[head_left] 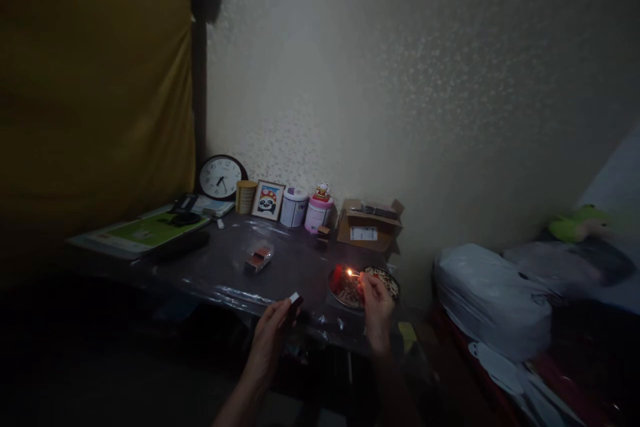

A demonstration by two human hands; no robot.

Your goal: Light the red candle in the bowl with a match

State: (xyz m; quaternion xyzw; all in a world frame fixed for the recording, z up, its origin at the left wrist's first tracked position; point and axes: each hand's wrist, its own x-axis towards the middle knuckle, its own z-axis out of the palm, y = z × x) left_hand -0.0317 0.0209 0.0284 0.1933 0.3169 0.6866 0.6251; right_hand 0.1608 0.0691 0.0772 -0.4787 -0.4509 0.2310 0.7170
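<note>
In my right hand, thumb and fingers pinch a burning match, its flame pointing left. It glows over a round tray with small brown pieces and pale seed-like bits; something red stands at its left side. My left hand is closed around a small matchbox with a white end and dark side, just in front of the table edge. Behind it, on the dark plastic-covered table, lies a small reddish-brown box. Both hands are apart from each other.
Along the wall stand a clock, a yellow canister, a framed panda picture, a white can, a pink can topped by a figurine, and a cardboard box. Green-covered papers lie left; a white bag sits right.
</note>
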